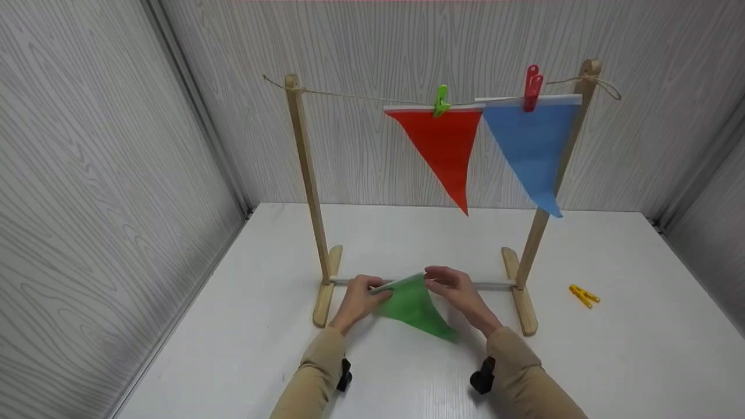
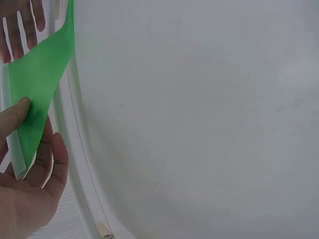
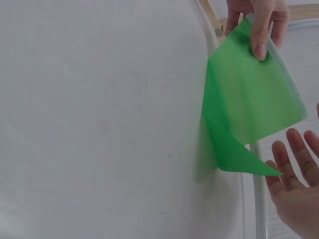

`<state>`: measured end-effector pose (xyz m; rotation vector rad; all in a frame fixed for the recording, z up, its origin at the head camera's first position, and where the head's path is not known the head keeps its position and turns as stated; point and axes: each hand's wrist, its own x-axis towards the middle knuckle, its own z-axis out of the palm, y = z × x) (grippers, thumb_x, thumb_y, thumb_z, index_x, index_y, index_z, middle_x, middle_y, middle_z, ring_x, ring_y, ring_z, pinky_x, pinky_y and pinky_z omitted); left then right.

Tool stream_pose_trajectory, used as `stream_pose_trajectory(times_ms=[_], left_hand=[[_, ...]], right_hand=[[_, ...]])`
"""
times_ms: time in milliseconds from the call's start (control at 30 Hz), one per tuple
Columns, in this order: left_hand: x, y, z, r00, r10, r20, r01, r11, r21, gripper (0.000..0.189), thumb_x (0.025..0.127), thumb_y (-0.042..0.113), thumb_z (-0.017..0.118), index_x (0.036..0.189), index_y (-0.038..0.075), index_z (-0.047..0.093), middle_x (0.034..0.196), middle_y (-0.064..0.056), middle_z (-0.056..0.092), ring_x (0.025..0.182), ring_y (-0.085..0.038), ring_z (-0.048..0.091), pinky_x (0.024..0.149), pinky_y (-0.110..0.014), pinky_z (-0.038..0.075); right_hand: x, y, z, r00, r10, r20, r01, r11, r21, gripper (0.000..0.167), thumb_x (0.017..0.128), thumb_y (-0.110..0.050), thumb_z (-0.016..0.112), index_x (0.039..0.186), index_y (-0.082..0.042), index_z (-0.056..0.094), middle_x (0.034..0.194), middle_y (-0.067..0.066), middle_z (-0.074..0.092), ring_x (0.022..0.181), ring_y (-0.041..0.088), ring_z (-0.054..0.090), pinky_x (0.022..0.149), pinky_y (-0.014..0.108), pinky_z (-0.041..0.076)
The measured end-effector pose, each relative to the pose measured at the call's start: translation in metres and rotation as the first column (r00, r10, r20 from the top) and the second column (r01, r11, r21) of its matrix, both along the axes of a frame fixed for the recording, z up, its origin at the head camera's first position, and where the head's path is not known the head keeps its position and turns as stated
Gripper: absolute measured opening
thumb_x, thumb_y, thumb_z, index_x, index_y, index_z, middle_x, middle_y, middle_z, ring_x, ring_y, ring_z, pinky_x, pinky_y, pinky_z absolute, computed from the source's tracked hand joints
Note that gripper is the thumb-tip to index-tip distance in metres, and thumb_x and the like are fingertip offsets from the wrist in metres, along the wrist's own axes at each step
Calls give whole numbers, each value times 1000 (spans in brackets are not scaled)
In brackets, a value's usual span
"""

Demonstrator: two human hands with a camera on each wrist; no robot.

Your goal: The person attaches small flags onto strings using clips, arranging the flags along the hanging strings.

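Observation:
A green triangular pennant [image 1: 412, 305] with a white top edge hangs between the two hands, just above the table. My left hand [image 1: 362, 301] pinches its white-edged corner between thumb and fingers; the left wrist view shows that thumb lying on the green cloth [image 2: 42, 74]. Beside the other end of the white edge is my right hand [image 1: 460, 294]. In the right wrist view the right hand [image 3: 299, 194] has its fingers spread and apart from the green cloth [image 3: 254, 94], whose tip curls toward them.
A wooden stand [image 1: 308, 174] holds a string [image 1: 355, 96] between two posts. On it hang a red pennant [image 1: 445, 142] under a green clothespin [image 1: 441, 102] and a blue pennant [image 1: 532, 145] under a red clothespin [image 1: 532, 90]. A yellow clothespin [image 1: 584, 295] lies on the table [image 1: 628, 361] at right.

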<state>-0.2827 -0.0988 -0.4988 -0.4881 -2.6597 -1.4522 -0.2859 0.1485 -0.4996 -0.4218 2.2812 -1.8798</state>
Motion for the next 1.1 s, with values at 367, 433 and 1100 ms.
stream_pose_trajectory(times_ms=[367,433,1100], left_hand=[[-1,4,3,1000,-13,28,13,1000,16,14,86,13,71,96,4,75,94,-9,72,83,-13,59,79,-32,50],[-1,4,3,999,-11,35,10,1000,29,15,86,13,72,97,4,75,95,-9,72,84,-13,60,79,-32,50],[-2,-2,-2,970,8,242,-97,928,359,28,84,18,75,103,-2,71,90,-7,71,74,-7,63,71,-27,56]], right_hand=[[0,-10,3,1000,-11,8,11,1000,28,41,94,-28,63,128,-5,59,122,14,62,108,18,59,103,42,46],[0,-11,2,999,-39,15,39,999,12,37,95,-26,62,124,-3,61,117,12,64,103,16,59,101,43,47],[-4,-17,-2,970,-219,104,233,962,-143,22,94,-14,63,109,2,65,97,6,66,89,16,63,85,34,54]])
